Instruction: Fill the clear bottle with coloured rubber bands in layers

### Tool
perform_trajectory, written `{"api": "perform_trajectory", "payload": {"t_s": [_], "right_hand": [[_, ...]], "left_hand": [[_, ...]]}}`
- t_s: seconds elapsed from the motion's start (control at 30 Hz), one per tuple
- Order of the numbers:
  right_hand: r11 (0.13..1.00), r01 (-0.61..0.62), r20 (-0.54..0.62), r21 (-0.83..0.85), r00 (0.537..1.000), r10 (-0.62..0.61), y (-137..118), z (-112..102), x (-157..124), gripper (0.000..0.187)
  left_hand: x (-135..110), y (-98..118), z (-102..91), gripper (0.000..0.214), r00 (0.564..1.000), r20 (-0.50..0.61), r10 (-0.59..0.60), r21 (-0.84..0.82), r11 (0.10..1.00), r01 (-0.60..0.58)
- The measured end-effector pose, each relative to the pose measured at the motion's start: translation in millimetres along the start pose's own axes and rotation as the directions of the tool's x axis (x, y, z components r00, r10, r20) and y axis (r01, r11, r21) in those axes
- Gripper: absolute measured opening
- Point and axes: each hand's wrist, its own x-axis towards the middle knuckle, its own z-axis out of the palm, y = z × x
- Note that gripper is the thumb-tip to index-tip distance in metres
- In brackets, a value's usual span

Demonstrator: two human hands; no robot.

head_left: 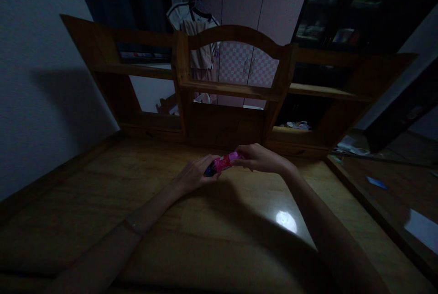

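Above the wooden desk top (191,234), a small bottle-shaped thing (222,163) is held slantwise between both hands. It is pink and red in the middle, dark blue at one end and lighter pink at the other; its exact kind is too dim to make out. My left hand (196,173) is closed round the dark-blue end. The fingers of my right hand (258,158) grip the lighter pink end, covering part of it. A thin band circles my left wrist.
A wooden shelf unit (229,85) runs along the desk's far edge. Clothes (198,43) hang behind it, near a pink wardrobe (239,6). To the right, past the desk edge, lie a white sheet (424,228) and a blue card (376,182).
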Motion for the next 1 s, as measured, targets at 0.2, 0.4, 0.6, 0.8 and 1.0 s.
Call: {"api": "perform_trajectory", "payload": {"t_s": [0.2,0.4,0.6,0.8,1.0], "right_hand": [[1.0,-0.007,-0.007,0.02,1.0,0.007,2,2,2,0.042],[0.997,0.068,-0.159,-0.021,0.985,-0.071,-3,6,7,0.038],[0.962,0.118,-0.39,-0.245,0.897,-0.209,-7,33,13,0.03],[0.809,0.088,-0.409,-0.581,0.828,-0.383,5,55,16,0.034],[0.844,0.027,-0.449,-0.536,0.838,-0.311,7,55,21,0.042]], "left_hand": [[0,-3,1.7,0.048,1.0,0.005,0.001,-0.011,1.0,-0.001],[0,0,-1.2,0.047,0.998,-0.051,-0.023,0.014,1.0,0.024],[-2,9,-2.3,0.043,0.999,-0.047,-0.015,-0.05,0.999,0.013],[-3,15,0.8,0.039,1.0,-0.004,0.01,-0.055,0.998,-0.01],[-5,10,7.1,0.037,1.0,-0.006,-0.017,0.028,0.999,0.017]]}}
